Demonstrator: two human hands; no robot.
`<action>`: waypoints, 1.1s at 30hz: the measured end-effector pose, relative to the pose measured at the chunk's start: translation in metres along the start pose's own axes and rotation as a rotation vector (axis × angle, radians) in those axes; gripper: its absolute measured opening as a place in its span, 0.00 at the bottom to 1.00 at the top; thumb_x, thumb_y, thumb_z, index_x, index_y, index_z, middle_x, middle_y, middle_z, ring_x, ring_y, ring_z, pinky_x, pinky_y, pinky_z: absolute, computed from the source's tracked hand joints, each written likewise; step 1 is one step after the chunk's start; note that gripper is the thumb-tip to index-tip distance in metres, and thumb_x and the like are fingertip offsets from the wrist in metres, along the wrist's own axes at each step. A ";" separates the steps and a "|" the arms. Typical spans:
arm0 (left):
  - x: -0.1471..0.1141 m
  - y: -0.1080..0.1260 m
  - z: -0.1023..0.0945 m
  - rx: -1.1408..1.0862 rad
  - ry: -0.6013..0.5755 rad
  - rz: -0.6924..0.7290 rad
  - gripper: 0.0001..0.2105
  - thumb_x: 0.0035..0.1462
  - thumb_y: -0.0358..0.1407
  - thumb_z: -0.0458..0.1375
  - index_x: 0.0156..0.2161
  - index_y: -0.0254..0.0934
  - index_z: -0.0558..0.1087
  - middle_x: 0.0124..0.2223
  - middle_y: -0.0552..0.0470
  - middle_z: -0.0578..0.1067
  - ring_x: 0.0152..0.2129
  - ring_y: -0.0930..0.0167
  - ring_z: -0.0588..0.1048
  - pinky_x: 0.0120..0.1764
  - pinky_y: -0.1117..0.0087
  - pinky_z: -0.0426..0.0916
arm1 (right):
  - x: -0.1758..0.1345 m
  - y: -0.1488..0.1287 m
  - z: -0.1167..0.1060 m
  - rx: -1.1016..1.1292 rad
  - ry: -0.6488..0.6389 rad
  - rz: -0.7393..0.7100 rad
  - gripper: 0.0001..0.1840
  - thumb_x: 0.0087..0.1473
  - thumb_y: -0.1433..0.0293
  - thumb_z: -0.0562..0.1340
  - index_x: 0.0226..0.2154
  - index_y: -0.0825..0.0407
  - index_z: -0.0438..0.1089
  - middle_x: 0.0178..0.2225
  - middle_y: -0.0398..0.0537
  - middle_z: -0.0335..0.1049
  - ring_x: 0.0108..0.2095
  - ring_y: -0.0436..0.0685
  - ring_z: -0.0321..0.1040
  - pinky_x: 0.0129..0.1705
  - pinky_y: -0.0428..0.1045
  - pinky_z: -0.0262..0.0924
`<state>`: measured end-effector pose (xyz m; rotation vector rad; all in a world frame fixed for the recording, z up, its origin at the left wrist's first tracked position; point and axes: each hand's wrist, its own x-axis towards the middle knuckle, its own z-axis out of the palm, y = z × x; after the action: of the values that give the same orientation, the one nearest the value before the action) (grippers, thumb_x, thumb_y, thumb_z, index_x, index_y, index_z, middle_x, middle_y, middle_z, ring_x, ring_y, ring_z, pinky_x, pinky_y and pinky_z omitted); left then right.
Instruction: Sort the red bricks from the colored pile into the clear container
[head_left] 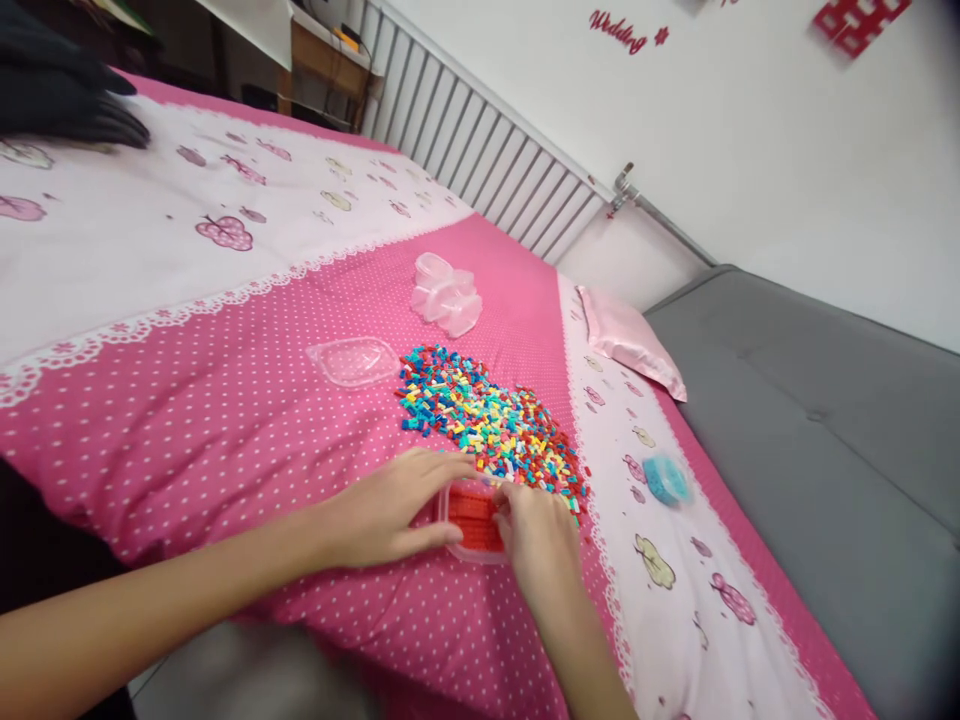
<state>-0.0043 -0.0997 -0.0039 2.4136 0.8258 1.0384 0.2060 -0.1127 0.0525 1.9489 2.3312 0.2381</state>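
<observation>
A clear plastic container sits on the pink dotted bedspread near me, with red blocks lined up inside. My left hand grips its left side, fingers along the far rim and thumb at the near edge. Over the right side, my right hand has its fingers pinched together at the red blocks; what lies between the fingertips is hidden. Just beyond both hands spreads a heap of small multicoloured building blocks.
Beyond the heap lie a clear lid and several clear nested containers. A round tub of blue pieces stands at right, near a pink pillow and grey headboard. A dark-gloved hand rests at upper left.
</observation>
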 end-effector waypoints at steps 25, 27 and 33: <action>-0.005 0.000 0.012 -0.151 -0.081 -0.063 0.34 0.61 0.50 0.64 0.66 0.42 0.56 0.64 0.40 0.69 0.59 0.54 0.71 0.59 0.53 0.66 | 0.009 0.001 0.004 0.117 -0.139 0.075 0.11 0.53 0.79 0.69 0.35 0.47 0.78 0.33 0.42 0.81 0.38 0.58 0.77 0.37 0.48 0.54; -0.004 0.000 0.012 -0.155 -0.086 -0.067 0.34 0.61 0.51 0.63 0.65 0.42 0.56 0.64 0.40 0.70 0.58 0.54 0.71 0.58 0.53 0.67 | 0.008 0.003 0.005 0.127 -0.128 0.066 0.11 0.54 0.80 0.68 0.34 0.47 0.78 0.33 0.42 0.81 0.38 0.58 0.76 0.37 0.48 0.54; -0.004 -0.001 0.014 -0.148 -0.084 -0.062 0.35 0.61 0.52 0.63 0.65 0.41 0.56 0.64 0.39 0.69 0.59 0.53 0.70 0.58 0.53 0.66 | 0.005 0.007 0.007 0.141 -0.091 0.051 0.12 0.53 0.82 0.67 0.34 0.47 0.77 0.33 0.43 0.80 0.38 0.60 0.76 0.36 0.49 0.54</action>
<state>0.0035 -0.1035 -0.0160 2.2763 0.7617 0.9344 0.2134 -0.1064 0.0473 2.0372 2.3001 -0.0122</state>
